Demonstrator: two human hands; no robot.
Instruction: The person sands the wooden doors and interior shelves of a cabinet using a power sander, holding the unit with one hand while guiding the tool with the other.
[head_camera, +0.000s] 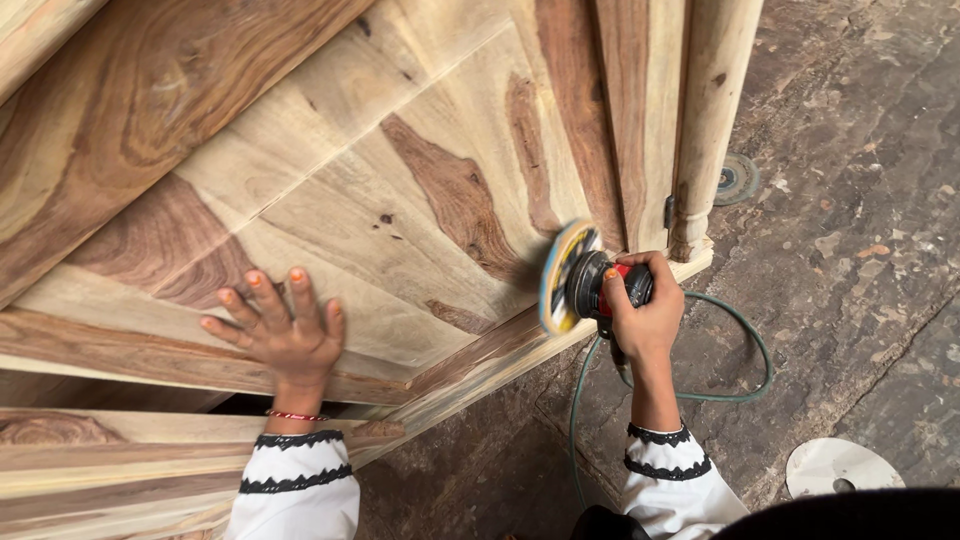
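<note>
**Right hand grip clamped on sander, disc against wood panel**

Head view: right hand (645, 310) has its grip wrapped tight around the body of a red-and-black sander (590, 285); its round disc (560, 275) is blurred, so likely spinning, and sits against the lower right part of the wood panel (400, 190). Left hand (285, 330) lies flat on the panel, fingers spread, holding nothing, well apart from the sander. A green cord (740, 370) loops from the tool over the stone floor (860, 200). A turned post (705, 120) stands just beside the disc. One loose disc (835, 465) lies on the floor, another (735, 180) near the post.

Step, as judged: sanding the panel face near its bottom rail. Moving on calls for steady pressure and keeping the disc flat, clear of the post.
</note>
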